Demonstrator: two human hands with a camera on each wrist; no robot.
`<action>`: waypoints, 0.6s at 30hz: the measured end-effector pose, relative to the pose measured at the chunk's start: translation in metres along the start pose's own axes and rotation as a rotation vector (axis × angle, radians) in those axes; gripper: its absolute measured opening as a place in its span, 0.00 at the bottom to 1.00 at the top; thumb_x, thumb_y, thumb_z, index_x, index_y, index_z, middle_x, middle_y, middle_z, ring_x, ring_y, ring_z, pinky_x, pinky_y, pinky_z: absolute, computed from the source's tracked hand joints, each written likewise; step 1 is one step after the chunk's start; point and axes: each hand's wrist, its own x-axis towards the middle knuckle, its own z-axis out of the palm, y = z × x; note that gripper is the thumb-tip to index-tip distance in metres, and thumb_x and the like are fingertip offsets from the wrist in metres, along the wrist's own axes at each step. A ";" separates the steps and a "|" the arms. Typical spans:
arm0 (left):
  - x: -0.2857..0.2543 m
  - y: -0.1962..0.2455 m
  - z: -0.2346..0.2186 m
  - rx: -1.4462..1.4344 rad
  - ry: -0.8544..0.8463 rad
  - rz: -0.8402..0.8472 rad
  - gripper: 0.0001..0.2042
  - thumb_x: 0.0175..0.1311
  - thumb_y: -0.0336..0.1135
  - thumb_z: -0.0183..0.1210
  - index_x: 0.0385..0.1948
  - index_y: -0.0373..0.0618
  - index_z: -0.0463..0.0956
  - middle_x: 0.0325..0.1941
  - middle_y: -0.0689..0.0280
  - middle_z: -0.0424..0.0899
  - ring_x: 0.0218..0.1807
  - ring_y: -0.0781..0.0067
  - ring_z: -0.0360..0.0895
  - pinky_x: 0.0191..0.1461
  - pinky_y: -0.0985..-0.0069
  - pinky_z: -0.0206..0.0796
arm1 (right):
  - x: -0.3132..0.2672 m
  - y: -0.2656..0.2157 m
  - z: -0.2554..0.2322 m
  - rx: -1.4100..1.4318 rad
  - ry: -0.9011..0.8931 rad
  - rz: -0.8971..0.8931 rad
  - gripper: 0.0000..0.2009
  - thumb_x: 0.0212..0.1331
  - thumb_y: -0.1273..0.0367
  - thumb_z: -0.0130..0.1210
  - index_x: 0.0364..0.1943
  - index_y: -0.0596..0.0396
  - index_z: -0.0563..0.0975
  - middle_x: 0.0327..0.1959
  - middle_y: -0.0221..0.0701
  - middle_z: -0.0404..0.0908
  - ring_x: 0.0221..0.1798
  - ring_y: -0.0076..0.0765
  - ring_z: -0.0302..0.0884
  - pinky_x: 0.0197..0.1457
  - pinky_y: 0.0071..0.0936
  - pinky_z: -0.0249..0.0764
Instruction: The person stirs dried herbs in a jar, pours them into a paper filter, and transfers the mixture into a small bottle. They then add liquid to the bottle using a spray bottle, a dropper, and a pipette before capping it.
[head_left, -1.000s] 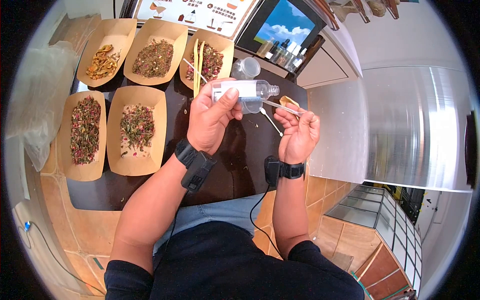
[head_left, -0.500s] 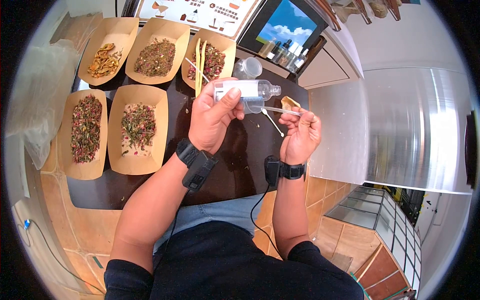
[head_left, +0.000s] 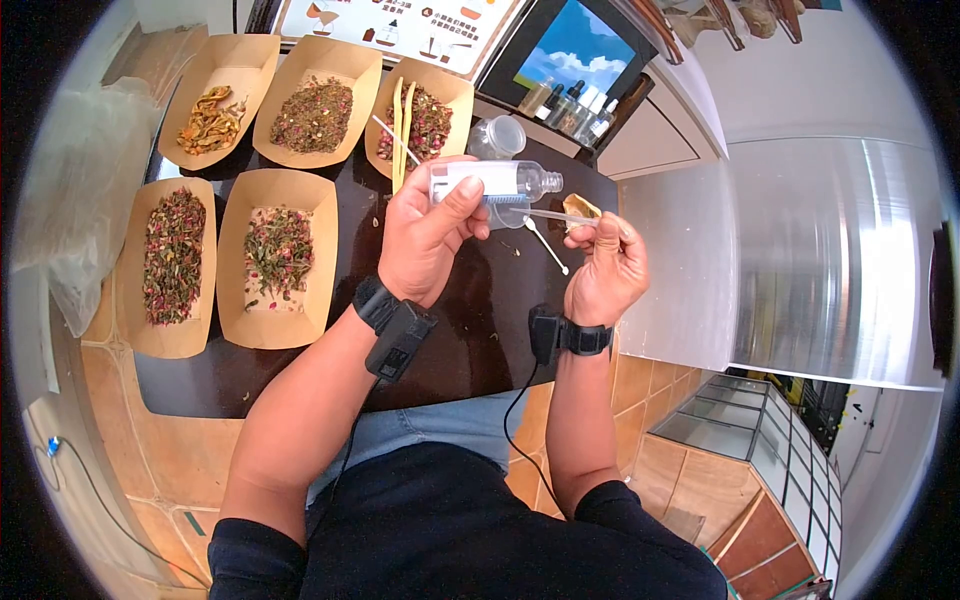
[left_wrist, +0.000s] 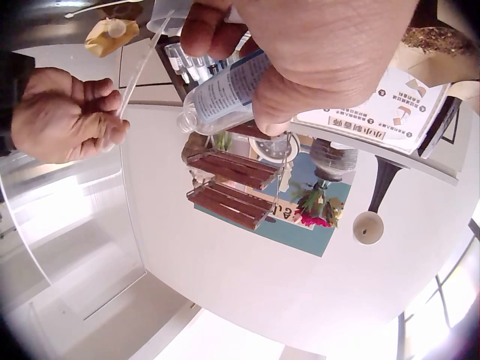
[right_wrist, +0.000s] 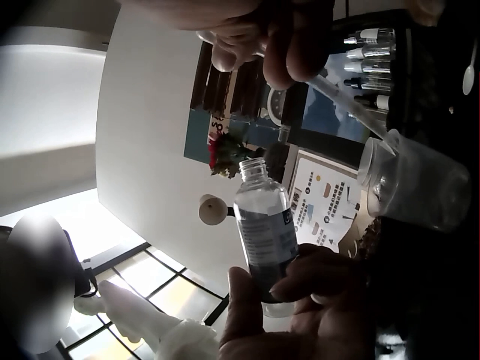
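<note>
My left hand [head_left: 432, 225] grips a clear bottle [head_left: 520, 179] with a pale label; its open neck points right in the head view and upward in the right wrist view. Between thumb and fingers, my right hand [head_left: 606, 268] pinches a clear plastic dropper [head_left: 560, 215]. The dropper's thin end reaches into a clear plastic cup [right_wrist: 424, 184] beside the bottle. In the left wrist view, the right hand [left_wrist: 67, 116] and dropper [left_wrist: 141, 71] stand left of the bottle [left_wrist: 229, 90].
Paper trays of dried petals and herbs [head_left: 275, 185] fill the table's left side, with yellow tongs [head_left: 402, 120] across one. A lidded clear jar [head_left: 497, 137], a white spoon [head_left: 545, 245] and a brown paper piece [head_left: 580, 208] lie near the hands. Small bottles [head_left: 575, 110] stand behind.
My right hand has shifted slightly right and its fingers have closed in on the dropper, whose tip stays by the cup. The left hand and bottle have hardly moved.
</note>
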 end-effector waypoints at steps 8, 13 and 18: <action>0.000 0.000 -0.001 -0.010 -0.008 -0.005 0.21 0.71 0.41 0.65 0.57 0.42 0.71 0.48 0.65 0.81 0.41 0.75 0.76 0.43 0.74 0.70 | 0.000 -0.002 0.004 -0.080 -0.028 -0.055 0.10 0.71 0.67 0.61 0.41 0.63 0.79 0.27 0.38 0.84 0.28 0.32 0.83 0.32 0.29 0.83; 0.000 0.000 -0.001 -0.010 -0.003 -0.011 0.20 0.70 0.41 0.66 0.57 0.42 0.71 0.48 0.65 0.81 0.41 0.76 0.76 0.43 0.74 0.70 | 0.000 -0.001 0.001 -0.060 -0.026 -0.066 0.05 0.70 0.74 0.59 0.41 0.64 0.79 0.32 0.38 0.83 0.29 0.32 0.85 0.32 0.29 0.85; 0.000 0.000 -0.001 -0.003 -0.005 -0.013 0.20 0.70 0.41 0.66 0.57 0.42 0.71 0.48 0.64 0.81 0.41 0.76 0.76 0.43 0.74 0.70 | 0.000 -0.001 0.001 -0.061 -0.027 -0.073 0.05 0.70 0.74 0.60 0.40 0.64 0.78 0.33 0.38 0.83 0.28 0.32 0.85 0.33 0.29 0.86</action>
